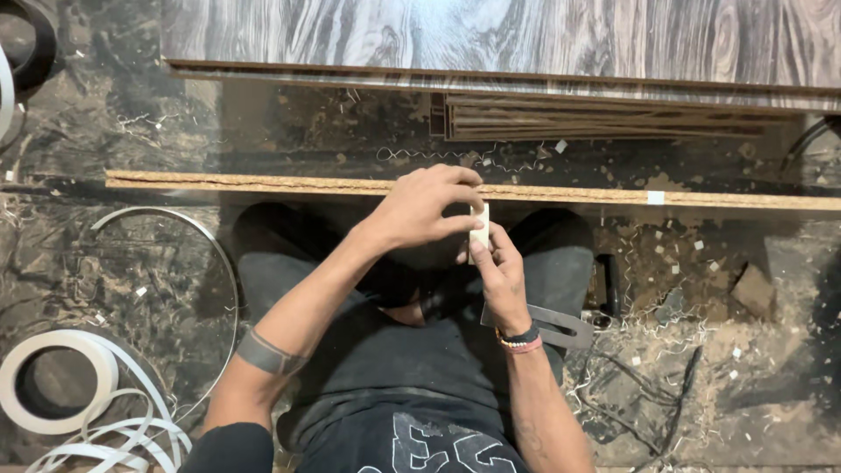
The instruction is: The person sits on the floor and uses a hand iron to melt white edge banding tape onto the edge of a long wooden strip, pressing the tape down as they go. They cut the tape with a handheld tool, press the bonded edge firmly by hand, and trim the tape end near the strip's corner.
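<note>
so from the head cam i'm looking straight down at both hands meeting over a long particleboard strip that lies edge-up across the floor. the left hand comes in from the lower left, fingers curled over, pinching the top of a small white strip piece between thumb and fingertips. the right hand sits just below it, thumb and forefinger closed on the lower part of that same white piece, so both hands have hold of it at once. the piece stands roughly upright, right at the near edge of the board, between the two hands; i can't tell if it's actually touching the board's edge.

under the right wrist there's a flat metal scraper-looking tool lying on the person's lap, not being held. bottom left there's a roll of white edge banding with loose loops of it spilling out over the floor. further back lies a big wood-grain laminate panel. the dark floor is covered in curly shavings and tiny white offcuts.
</note>
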Available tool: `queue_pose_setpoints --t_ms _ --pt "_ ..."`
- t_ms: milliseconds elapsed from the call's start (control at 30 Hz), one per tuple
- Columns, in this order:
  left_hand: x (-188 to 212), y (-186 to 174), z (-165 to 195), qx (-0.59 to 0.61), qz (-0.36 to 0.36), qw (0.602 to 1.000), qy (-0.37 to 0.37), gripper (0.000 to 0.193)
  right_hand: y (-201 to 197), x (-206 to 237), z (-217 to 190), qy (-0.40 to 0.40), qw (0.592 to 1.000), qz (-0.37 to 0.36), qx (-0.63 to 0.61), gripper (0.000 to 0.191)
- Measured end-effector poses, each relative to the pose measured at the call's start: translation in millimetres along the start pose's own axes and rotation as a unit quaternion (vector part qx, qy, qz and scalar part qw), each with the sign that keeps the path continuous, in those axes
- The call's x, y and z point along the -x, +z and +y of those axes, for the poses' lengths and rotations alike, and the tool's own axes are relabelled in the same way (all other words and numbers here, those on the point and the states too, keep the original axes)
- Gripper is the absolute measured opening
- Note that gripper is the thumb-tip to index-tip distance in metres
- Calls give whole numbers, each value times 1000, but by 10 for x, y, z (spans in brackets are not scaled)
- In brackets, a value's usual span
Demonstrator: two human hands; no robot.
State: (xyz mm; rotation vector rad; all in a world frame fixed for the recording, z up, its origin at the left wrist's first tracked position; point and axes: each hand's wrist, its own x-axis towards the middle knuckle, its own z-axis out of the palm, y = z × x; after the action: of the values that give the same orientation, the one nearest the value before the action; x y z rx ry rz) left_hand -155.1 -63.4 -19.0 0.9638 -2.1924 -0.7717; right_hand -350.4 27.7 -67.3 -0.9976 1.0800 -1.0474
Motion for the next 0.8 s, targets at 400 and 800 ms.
queue_pose_setpoints --t_ms 400,800 --pt "-229 255 -124 -17 23 995 -95 17 103 -288 -178 98 995 -8 -27 39" --pt "-532 273 -693 80 -152 953 -251 35 103 -402 -189 141 989 -2 -46 40"
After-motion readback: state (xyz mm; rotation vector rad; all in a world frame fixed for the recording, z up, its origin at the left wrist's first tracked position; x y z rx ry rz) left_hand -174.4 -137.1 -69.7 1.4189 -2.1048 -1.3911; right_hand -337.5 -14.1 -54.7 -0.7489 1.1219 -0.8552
